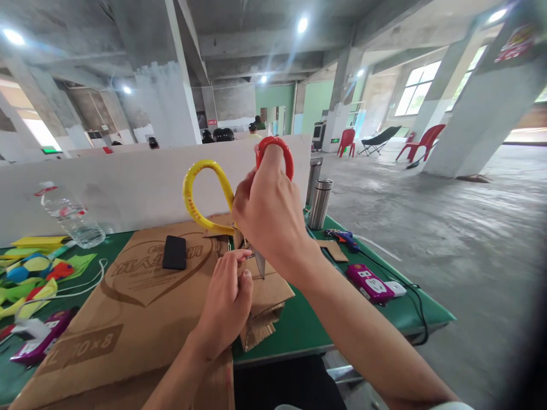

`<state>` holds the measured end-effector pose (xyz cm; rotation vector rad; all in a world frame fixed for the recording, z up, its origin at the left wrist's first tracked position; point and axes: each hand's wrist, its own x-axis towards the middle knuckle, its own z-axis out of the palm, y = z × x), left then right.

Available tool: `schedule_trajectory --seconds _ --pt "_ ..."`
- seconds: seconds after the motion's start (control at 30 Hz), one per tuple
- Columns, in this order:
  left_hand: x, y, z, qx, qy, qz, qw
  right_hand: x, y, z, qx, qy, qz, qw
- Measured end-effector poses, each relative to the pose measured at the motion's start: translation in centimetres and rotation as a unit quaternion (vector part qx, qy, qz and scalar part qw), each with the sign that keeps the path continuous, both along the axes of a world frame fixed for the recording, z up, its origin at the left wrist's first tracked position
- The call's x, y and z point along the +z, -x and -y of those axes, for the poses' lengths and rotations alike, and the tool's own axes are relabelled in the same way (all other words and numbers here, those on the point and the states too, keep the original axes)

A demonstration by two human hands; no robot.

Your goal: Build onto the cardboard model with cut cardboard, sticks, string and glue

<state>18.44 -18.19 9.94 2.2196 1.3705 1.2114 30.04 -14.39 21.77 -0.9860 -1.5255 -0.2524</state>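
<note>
Cutting at centre frame, the right hand (269,213) is closed through the red and yellow handles of the scissors (239,196), blades pointing down into a small cardboard piece (267,296) that the left hand (226,302) pinches. Cleaner cuts likely need left fingers kept clear and the piece steady against the flattened carton (128,307).
</note>
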Motion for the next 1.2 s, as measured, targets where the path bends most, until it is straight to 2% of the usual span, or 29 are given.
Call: schedule_trajectory --seconds 0.27,0.53,0.7,0.97,1.2 --pt "0.0 0.1 -0.2 -0.013 -0.007 -0.013 1.000 0.2 -0.2 0.6 -0.019 0.028 0.018 0.999" --pt "0.1 0.2 -0.2 -0.056 -0.013 -0.036 0.998 -0.8 -0.2 -0.1 0.061 -0.069 -0.039 0.995" --pt "0.3 0.2 -0.2 -0.075 -0.027 -0.033 0.996 -0.9 -0.2 -0.1 0.109 -0.053 -0.053 0.991" --pt "0.4 0.3 -0.3 -0.079 0.003 -0.031 0.996 -1.2 -0.3 -0.2 0.103 -0.053 -0.060 0.991" --pt "0.4 0.2 -0.4 -0.073 -0.009 -0.031 0.997 -1.2 0.1 0.4 0.106 -0.050 -0.058 0.991"
